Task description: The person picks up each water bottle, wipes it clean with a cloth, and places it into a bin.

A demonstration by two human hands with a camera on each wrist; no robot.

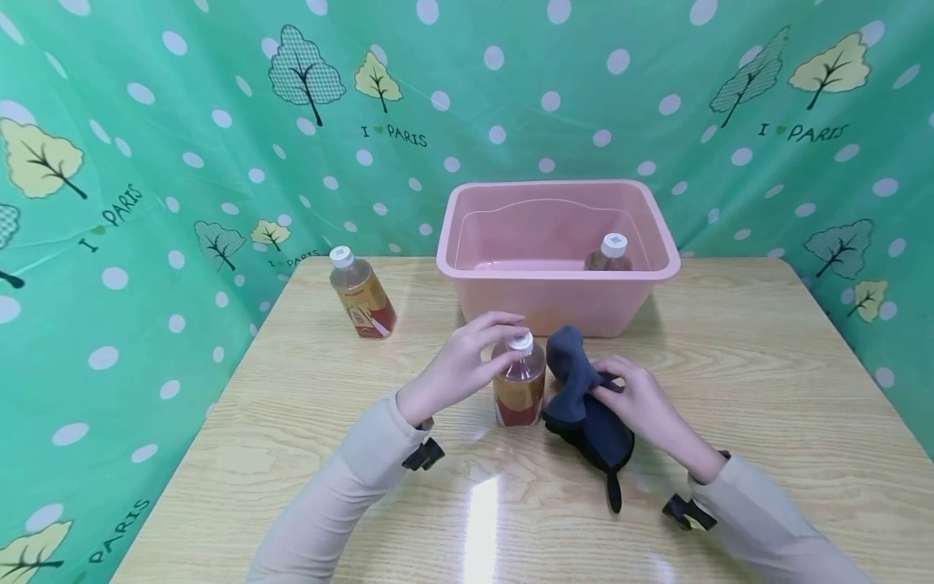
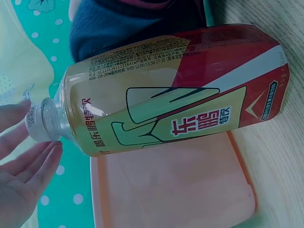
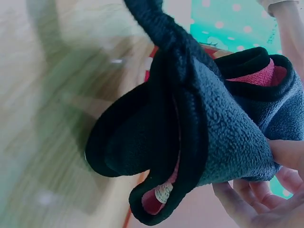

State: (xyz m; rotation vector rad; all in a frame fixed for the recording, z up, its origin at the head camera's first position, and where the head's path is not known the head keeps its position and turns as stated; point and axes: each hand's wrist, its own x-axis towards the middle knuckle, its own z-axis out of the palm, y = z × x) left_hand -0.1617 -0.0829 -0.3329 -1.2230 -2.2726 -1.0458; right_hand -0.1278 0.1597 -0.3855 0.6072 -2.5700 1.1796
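Note:
In the head view my left hand [image 1: 477,353] is at the white cap of an upright drink bottle [image 1: 520,399] on the table. The left wrist view shows thumb and fingers on either side of the cap [image 2: 39,121], and the bottle's gold and red label. Just right of the bottle, my right hand [image 1: 645,405] pinches a bunched dark blue cloth [image 1: 601,434] with black edging and a hanging loop. Close up in the right wrist view, the fleecy cloth [image 3: 228,137] shows pink on its inner side. Part of the right hand's fingers is hidden behind it.
Behind both hands stands a pink bin [image 1: 540,304] with a white-capped bottle [image 1: 614,247] inside. Another bottle [image 1: 365,300] stands at the back left of the wooden table [image 1: 292,454]. A green patterned curtain [image 1: 496,97] hangs behind the table.

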